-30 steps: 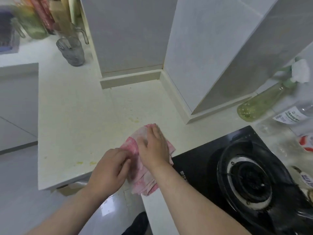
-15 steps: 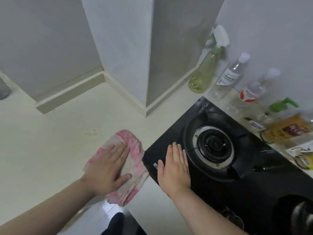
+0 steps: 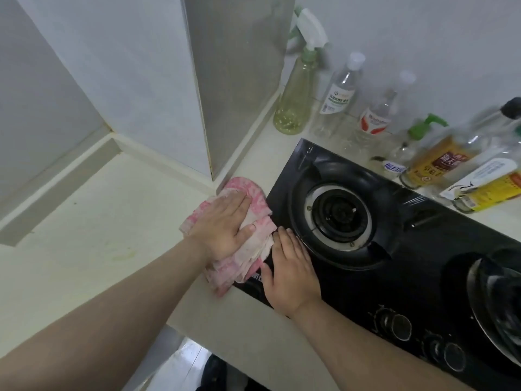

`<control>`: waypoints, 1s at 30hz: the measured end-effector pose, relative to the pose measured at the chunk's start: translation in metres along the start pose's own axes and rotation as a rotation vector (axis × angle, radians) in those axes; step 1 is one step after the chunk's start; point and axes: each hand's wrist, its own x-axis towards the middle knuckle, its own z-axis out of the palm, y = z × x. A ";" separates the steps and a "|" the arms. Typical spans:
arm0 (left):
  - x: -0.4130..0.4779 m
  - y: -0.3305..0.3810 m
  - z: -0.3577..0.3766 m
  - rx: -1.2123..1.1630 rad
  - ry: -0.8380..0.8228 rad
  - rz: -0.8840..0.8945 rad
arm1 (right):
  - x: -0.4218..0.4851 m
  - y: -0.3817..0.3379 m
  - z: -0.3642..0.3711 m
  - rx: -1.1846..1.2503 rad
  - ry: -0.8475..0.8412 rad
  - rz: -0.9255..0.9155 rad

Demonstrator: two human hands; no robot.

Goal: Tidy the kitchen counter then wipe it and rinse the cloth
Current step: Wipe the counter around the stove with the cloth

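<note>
A folded pink and white cloth (image 3: 248,193) lies on the cream counter (image 3: 84,235), squeezed between the wall corner and the left edge of the black gas stove (image 3: 423,249). My left hand (image 3: 225,230) presses flat on top of the cloth, fingers spread toward the corner. Beside it, my right hand (image 3: 290,269) rests palm down on the stove's front left corner, fingers together, its fingertips touching the cloth's edge. Faint yellowish stains (image 3: 121,249) mark the counter to the left.
Along the back wall stand a green spray bottle (image 3: 296,94), two clear plastic bottles (image 3: 338,94), a green pump bottle (image 3: 417,136) and sauce bottles (image 3: 439,159). A burner ring (image 3: 338,215) sits right of my hands. Two knobs (image 3: 394,325) line the stove front.
The cloth passed from my right hand to my left, then slid right and back into the corner beside the stove. My right hand came to rest on the stove.
</note>
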 end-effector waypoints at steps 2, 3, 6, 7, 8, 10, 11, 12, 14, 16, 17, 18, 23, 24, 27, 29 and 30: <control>0.006 -0.001 0.001 0.005 0.002 -0.001 | 0.001 0.001 0.000 -0.004 0.003 -0.004; 0.005 -0.003 0.003 0.010 -0.004 0.011 | 0.001 0.000 -0.001 -0.009 0.005 -0.006; -0.007 -0.009 0.005 0.016 -0.010 0.045 | 0.000 -0.001 -0.001 -0.024 -0.007 0.010; -0.013 -0.012 0.005 0.013 -0.007 0.048 | 0.000 -0.001 -0.002 -0.028 -0.009 0.019; -0.023 -0.014 0.006 0.011 -0.007 0.046 | -0.001 -0.002 -0.002 -0.035 -0.018 0.022; -0.050 -0.019 0.008 0.024 0.009 0.044 | -0.001 -0.003 -0.004 -0.051 -0.037 0.020; -0.065 -0.021 0.010 0.025 0.025 0.041 | -0.002 -0.003 -0.004 -0.059 -0.041 0.020; -0.080 -0.024 0.014 0.025 0.035 0.040 | -0.002 -0.004 -0.005 -0.063 -0.039 0.021; -0.104 -0.027 0.020 0.043 0.009 0.053 | -0.002 -0.005 -0.006 -0.070 -0.037 0.025; -0.114 -0.031 0.024 0.057 -0.019 0.086 | -0.001 -0.006 -0.006 -0.088 -0.039 0.025; -0.113 -0.032 0.025 0.054 -0.023 0.101 | -0.001 -0.007 -0.006 -0.095 -0.037 0.026; -0.109 -0.033 0.024 0.049 -0.019 0.112 | 0.000 -0.007 -0.006 -0.097 -0.032 0.028; -0.068 -0.024 0.015 -0.015 0.018 0.090 | 0.001 -0.007 -0.007 -0.078 -0.038 0.022; -0.059 -0.021 0.013 -0.012 0.039 0.086 | 0.001 -0.007 -0.007 -0.074 -0.032 0.024; -0.033 -0.018 0.006 0.008 0.047 0.066 | 0.001 -0.007 -0.005 -0.106 -0.024 0.035; -0.023 -0.018 0.003 0.020 0.040 0.054 | 0.002 -0.007 -0.005 -0.111 -0.033 0.035; -0.020 -0.018 0.004 0.025 0.040 0.050 | 0.002 -0.007 -0.005 -0.106 -0.035 0.034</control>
